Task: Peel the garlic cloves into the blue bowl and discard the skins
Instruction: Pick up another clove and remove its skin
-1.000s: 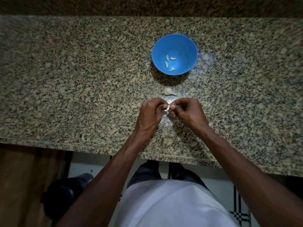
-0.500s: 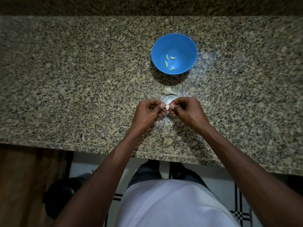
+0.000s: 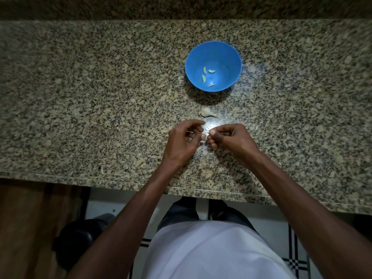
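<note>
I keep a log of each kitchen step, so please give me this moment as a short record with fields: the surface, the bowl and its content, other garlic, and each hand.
surface: granite counter
bowl: blue bowl, upright, beyond the hands
bowl content: four peeled cloves
other garlic: garlic piece on the counter, between the bowl and the hands
left hand: fingers curled, fingertips meet the right hand's
right hand: pinches a small clove with the left
skins: too small to tell

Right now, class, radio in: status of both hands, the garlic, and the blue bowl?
Left hand and right hand pinching small garlic clove. Four peeled cloves in round blue plastic bowl. Nothing blocking.
</note>
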Available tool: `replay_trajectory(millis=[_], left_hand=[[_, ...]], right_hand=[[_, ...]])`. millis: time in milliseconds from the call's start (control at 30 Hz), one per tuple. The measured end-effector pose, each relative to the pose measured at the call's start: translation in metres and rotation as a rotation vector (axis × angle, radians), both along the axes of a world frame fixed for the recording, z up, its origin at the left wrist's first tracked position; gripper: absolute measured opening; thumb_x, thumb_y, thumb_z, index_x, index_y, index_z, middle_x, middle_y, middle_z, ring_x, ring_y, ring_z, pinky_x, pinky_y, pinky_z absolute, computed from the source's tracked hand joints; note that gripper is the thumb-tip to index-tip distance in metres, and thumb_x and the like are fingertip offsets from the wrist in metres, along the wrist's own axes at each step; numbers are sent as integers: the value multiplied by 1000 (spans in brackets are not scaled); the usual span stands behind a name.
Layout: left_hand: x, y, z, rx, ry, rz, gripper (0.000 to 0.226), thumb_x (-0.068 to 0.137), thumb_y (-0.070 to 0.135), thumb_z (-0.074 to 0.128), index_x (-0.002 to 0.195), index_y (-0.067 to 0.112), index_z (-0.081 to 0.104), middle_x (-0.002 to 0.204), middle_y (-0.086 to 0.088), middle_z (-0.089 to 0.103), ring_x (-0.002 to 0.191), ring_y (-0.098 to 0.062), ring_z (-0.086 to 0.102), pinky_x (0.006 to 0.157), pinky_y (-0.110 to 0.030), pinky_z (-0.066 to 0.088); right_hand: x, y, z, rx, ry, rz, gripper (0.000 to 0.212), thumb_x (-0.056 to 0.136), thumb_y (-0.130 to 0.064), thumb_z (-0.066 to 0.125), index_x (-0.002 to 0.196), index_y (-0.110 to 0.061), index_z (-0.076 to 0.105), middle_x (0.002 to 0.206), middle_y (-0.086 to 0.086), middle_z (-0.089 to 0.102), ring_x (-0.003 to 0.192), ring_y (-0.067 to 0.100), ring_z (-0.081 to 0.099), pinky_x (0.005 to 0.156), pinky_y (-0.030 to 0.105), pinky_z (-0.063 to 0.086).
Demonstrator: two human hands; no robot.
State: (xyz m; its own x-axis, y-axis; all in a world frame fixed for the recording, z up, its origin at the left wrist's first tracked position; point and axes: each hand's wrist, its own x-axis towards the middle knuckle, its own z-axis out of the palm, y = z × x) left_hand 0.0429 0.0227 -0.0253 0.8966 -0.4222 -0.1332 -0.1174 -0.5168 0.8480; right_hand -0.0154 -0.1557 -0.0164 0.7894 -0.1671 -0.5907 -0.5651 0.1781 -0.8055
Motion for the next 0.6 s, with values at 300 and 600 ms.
replay_trajectory(millis=[300, 600], left_hand=[[-2, -6, 4, -2, -30, 2, 17, 91, 16, 79, 108, 13, 80, 97, 6, 77, 82, 1, 72, 74, -18, 61], [-1, -12, 6, -62, 202, 174, 19, 90, 17, 80, 105, 7, 78, 93, -4, 79, 83, -14, 78, 77, -38, 66]], right_hand=[[1, 5, 4, -374, -86, 108, 11, 97, -19, 75, 97, -9, 77, 79, 5, 78, 74, 22, 76, 70, 36, 65], [-1, 18, 0, -603, -193, 83, 11, 98, -23, 72, 98, -13, 77, 83, -6, 75, 73, 0, 70, 59, 11, 54]])
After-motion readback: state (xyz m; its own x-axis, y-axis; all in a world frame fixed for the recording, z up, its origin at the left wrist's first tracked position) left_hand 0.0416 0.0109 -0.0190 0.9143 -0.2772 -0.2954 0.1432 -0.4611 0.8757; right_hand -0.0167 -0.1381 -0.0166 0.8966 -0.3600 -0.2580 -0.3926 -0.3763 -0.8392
